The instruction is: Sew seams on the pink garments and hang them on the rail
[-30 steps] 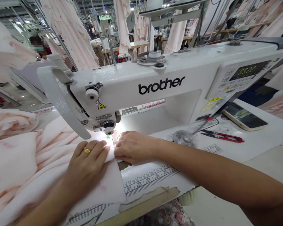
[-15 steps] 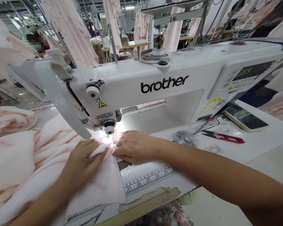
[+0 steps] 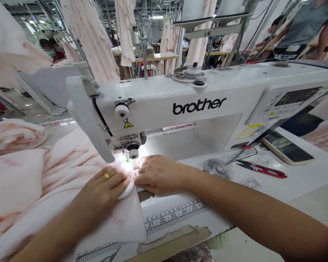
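Note:
A white Brother sewing machine (image 3: 196, 105) stands across the table. Pale pink fabric (image 3: 57, 174) lies under its needle area (image 3: 131, 156) and spreads to the left. My left hand (image 3: 104, 189), with a gold ring, rests on the fabric with its fingers curled over a bunched fold just left of the presser foot. My right hand (image 3: 158, 174) lies palm down beside it, its fingertips pinching the fabric edge in front of the needle. The two hands almost touch.
A printed ruler strip (image 3: 175, 214) runs along the table's front edge. Red thread snips (image 3: 262, 169), a clear bobbin case (image 3: 217, 167) and a phone (image 3: 287, 147) lie at the right. A folded pink bundle (image 3: 13, 134) sits at the far left. People work behind, among hanging garments.
The view has shifted, so the machine sits further right and lower. My left hand first gathered a fold of fabric, then turned back knuckles-up over it. My right hand stays at the needle.

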Motion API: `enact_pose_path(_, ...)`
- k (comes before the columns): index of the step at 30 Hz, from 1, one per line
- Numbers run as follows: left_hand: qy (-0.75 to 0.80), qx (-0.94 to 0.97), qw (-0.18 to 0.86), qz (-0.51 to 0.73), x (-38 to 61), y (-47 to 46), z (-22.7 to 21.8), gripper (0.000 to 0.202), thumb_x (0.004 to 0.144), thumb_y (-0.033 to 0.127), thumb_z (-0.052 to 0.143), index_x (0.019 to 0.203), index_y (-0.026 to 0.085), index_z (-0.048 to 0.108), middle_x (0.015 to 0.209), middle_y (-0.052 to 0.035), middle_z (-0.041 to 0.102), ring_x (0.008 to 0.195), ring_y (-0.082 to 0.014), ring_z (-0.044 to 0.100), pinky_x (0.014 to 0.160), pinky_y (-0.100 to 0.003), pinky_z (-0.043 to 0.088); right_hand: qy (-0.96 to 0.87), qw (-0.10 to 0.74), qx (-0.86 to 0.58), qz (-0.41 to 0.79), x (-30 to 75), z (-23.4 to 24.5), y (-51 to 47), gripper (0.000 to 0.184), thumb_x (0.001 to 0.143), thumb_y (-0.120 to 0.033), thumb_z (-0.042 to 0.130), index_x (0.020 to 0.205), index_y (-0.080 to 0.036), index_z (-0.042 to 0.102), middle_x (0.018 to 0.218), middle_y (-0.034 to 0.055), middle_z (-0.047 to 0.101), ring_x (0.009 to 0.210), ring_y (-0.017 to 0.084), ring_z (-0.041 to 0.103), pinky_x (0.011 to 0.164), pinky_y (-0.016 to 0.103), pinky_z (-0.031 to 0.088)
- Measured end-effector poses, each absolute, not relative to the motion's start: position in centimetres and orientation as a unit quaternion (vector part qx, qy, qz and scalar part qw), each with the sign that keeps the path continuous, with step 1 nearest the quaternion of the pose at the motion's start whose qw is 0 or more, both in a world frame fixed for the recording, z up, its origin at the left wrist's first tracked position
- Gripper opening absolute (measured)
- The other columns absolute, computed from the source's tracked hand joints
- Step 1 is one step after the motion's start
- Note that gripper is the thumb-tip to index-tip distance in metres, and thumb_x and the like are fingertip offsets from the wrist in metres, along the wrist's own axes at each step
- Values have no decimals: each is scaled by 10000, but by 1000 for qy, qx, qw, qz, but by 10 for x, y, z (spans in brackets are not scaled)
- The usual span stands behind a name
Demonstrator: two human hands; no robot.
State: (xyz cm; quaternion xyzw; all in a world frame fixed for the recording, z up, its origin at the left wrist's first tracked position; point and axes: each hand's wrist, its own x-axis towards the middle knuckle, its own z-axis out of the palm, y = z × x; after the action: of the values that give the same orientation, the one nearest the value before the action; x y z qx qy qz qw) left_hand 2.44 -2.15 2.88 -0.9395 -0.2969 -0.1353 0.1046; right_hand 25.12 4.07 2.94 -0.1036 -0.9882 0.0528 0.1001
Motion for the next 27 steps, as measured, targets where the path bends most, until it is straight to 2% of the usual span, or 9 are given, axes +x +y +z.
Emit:
enact_pose_path(4, -328, -932, 57, -147, 24, -23, 28, 348, 839, -3, 393, 1028, 128, 655, 931, -93, 668, 875, -218, 605, 751, -331, 523, -985, 118, -110, 59, 252, 29, 41, 206, 951, -228, 540, 751, -195, 574, 712, -38, 599, 637, 123, 454, 761, 271, 364)
enact_pose_path(7, -339, -927, 33, -159, 23, -24, 24, 377, 845, -14, 383, 1073, 126, 649, 949, -95, 668, 898, -214, 607, 774, -326, 539, -977, 161, -137, 17, 251, 27, 41, 277, 982, -273, 498, 735, -181, 585, 742, -5, 612, 695, 144, 487, 894, 318, 357)
enact_pose_path(11, -341, -925, 24, -166, 21, -25, 19, 395, 858, -30, 359, 1095, 130, 630, 957, -96, 663, 899, -211, 596, 792, -339, 548, -962, 232, -144, 11, 249, 24, 39, 218, 1002, -299, 474, 983, -157, 638, 1026, 61, 660, 901, 182, 532, 970, 348, 329)
enact_pose_path(13, -343, -925, 25, -160, 21, -25, 17, 403, 857, -35, 341, 1094, 131, 622, 951, -95, 657, 887, -207, 594, 782, -342, 552, -967, 215, -134, 29, 247, 23, 37, 197, 1000, -275, 480, 1047, -164, 636, 1095, 49, 661, 968, 182, 536, 968, 334, 324)
enact_pose_path(17, -351, -925, 44, -141, 22, -19, 14, 371, 859, -20, 334, 1064, 115, 613, 945, -108, 646, 865, -212, 601, 736, -343, 556, -970, 183, -161, 15, 244, 22, 36, 216, 1001, -209, 466, 926, -178, 666, 1031, 15, 687, 964, 181, 547, 1043, 352, 241)
enact_pose_path(22, -384, -913, 43, -128, 20, -7, 14, 372, 840, -24, 361, 1059, 154, 604, 956, -80, 646, 806, -193, 601, 694, -321, 544, -960, 177, -218, 16, 240, 21, 37, 172, 998, -258, 507, 964, -191, 663, 1053, 10, 693, 1048, 206, 532, 1086, 376, 179)
enact_pose_path(27, -373, -916, 54, -140, 14, 2, 13, 391, 847, -37, 336, 1054, 146, 612, 1062, -111, 656, 944, -219, 625, 783, -348, 556, -956, 148, -253, 15, 241, 22, 37, 180, 985, -304, 532, 1058, -169, 627, 1095, 44, 668, 1134, 229, 477, 1092, 389, 170)
